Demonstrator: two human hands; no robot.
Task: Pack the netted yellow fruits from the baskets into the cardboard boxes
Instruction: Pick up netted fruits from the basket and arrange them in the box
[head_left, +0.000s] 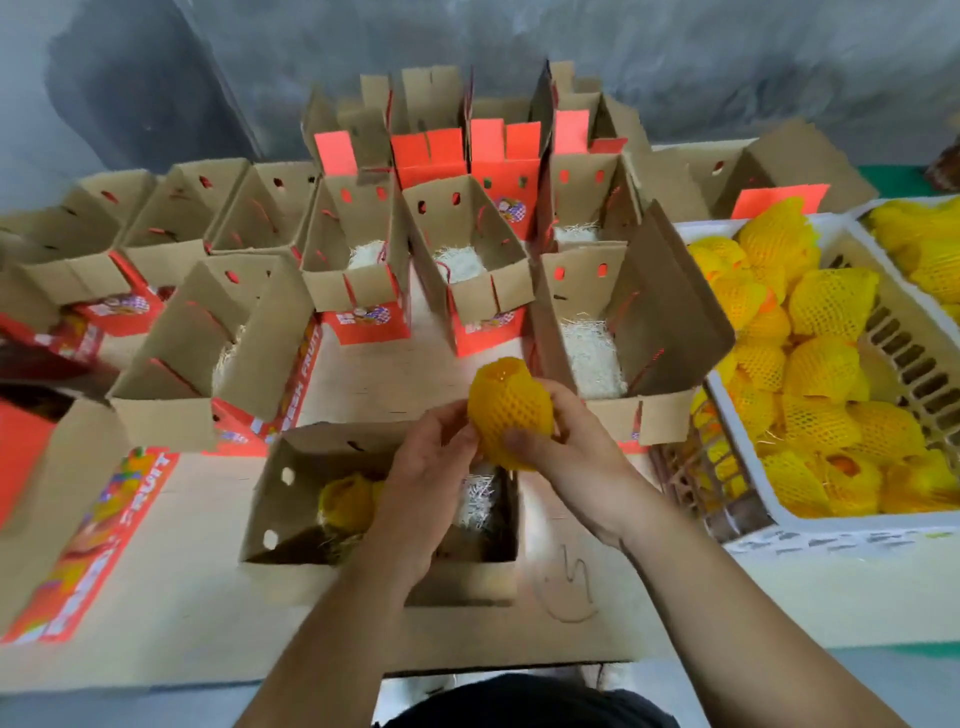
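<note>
A netted yellow fruit (511, 413) is held between both hands above the far right corner of the nearest open cardboard box (291, 499). My right hand (569, 457) grips it from the right and below, thumb on its front. My left hand (431, 478) pinches the net at the fruit's left side. Inside that box lies another netted fruit (345, 501) beside white shredded paper (475, 499). A white basket (810, 530) at the right is heaped with several netted fruits (821, 364).
Several open boxes with red printed sides stand in rows behind, some with white shredded paper, such as the one (670, 322) just beyond my hands. A second basket (930, 249) of netted fruits sits at far right. A grey wall closes the back.
</note>
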